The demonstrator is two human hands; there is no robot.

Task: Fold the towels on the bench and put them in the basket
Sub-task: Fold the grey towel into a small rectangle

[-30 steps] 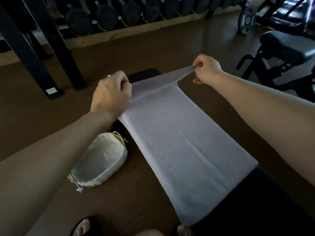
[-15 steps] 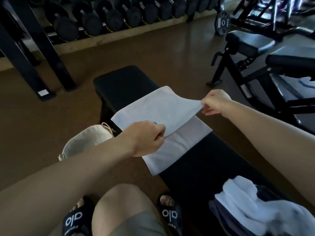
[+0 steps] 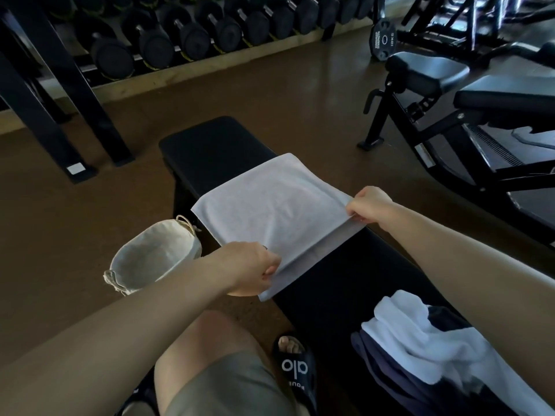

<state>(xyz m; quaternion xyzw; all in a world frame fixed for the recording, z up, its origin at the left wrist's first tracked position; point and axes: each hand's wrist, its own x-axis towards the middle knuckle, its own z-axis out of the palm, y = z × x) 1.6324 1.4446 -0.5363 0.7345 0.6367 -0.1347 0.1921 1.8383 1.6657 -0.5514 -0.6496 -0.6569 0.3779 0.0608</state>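
We noted both hands — left hand (image 3: pixel 255 270), right hand (image 3: pixel 368 207) — pinching the pale grey terry towel's (image 3: pixel 270 211) far corners, now drawn nearly onto its near edge on the black padded bench (image 3: pixel 216 145) — first fold almost done.

Pretty clearly a gym. There's a long rack of dumbbells (image 3: pixel 186 34) along the far wall, a weight plate (image 3: pixel 383 40) leaning by it, and padded black workout benches (image 3: pixel 216 145) on a brown rubbery floor (image 3: pixel 270 94).

towel pile (image 3: pixel 450 361) cropped, left sandal (image 3: pixel 141 397) mostly hidden
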